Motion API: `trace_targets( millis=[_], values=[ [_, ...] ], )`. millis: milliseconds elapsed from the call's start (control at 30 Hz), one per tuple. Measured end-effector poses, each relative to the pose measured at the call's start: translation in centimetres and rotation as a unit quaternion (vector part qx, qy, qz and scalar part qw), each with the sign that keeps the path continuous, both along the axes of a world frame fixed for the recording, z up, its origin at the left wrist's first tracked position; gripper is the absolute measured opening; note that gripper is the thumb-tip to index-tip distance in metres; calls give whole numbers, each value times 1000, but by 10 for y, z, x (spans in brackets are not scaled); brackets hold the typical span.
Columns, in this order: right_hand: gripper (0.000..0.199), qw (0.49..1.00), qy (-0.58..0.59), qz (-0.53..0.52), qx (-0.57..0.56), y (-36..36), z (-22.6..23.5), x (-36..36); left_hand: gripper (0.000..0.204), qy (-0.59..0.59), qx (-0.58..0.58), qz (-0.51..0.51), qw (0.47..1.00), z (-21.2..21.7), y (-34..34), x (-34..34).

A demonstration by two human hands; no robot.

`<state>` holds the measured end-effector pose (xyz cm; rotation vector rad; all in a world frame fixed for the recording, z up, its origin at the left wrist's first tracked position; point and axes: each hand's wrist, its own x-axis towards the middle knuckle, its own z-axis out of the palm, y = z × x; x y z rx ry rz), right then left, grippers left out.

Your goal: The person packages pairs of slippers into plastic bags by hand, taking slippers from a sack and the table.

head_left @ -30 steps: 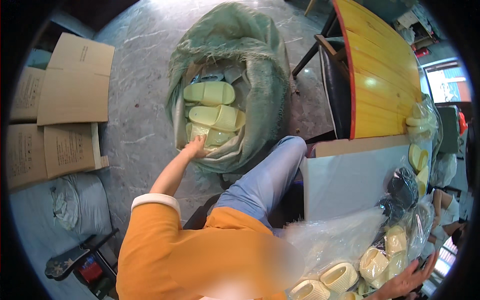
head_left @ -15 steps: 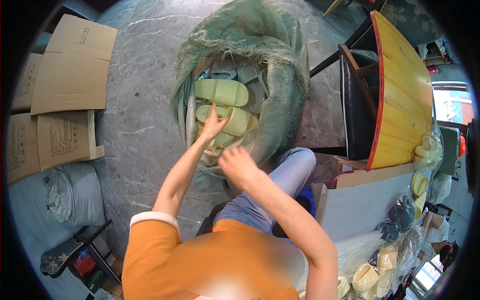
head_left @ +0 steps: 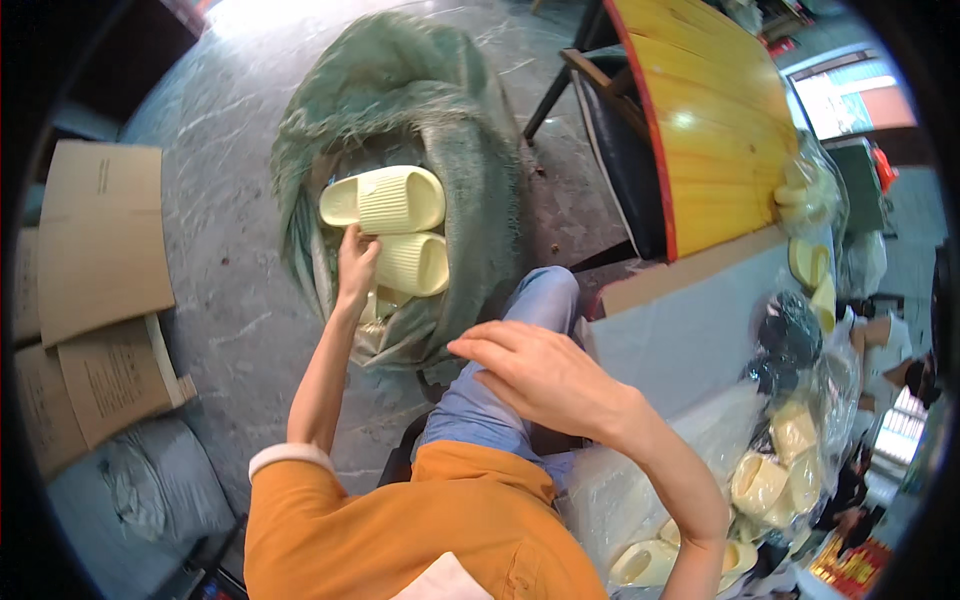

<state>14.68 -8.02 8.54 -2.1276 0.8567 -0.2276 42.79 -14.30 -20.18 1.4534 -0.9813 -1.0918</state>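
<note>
Left hand (head_left: pixel 357 264) at 10 o'clock, fingers (head_left: pixel 355 236) bent, left forearm (head_left: pixel 326 375) pointing about 12. Right hand (head_left: pixel 550 375) near center, fingers extended toward 10, right elbow (head_left: pixel 712 515) bent between 4 and 5.

Green sack (head_left: pixel 480 180): gapes open on grey floor (head_left: pixel 225 315), holding pale yellow slippers (head_left: pixel 400 200)
Left hand (head_left: pixel 357 264): reaches inside to the slippers' edge
Right hand (head_left: pixel 550 375): hovers above the jeans (head_left: pixel 547 290), pointing left
Cartons (head_left: pixel 105 240): stand at far left

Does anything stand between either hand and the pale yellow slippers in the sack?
Nothing visible blocks the left hand: it is right at the slippers. From the right hand, raised over the leg, the line crosses the edge of the green sack, whose mouth is open.
</note>
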Motion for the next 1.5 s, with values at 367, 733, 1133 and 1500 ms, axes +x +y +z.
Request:
trace_targets(
  millis=[367, 733, 1133, 1500],
  values=[
    [93, 906, -219, -307, -193, 21, 68, -89, 24, -342, -370, -169, 847, 273, 27, -73],
    [66, 720, -577, -377, 86, 184, 135, -199, 31, -152, -684, -437, 564, 391, 101, -242],
    [52, 479, -709, -512, -76, 418, 127, -210, 46, -48, -795, -488, 357, 444, 228, -356],
    [52, 241, -497, -794, -253, 524, 122, -171, 62, -25, -832, -500, 239, 439, 288, -371]
  ],
)
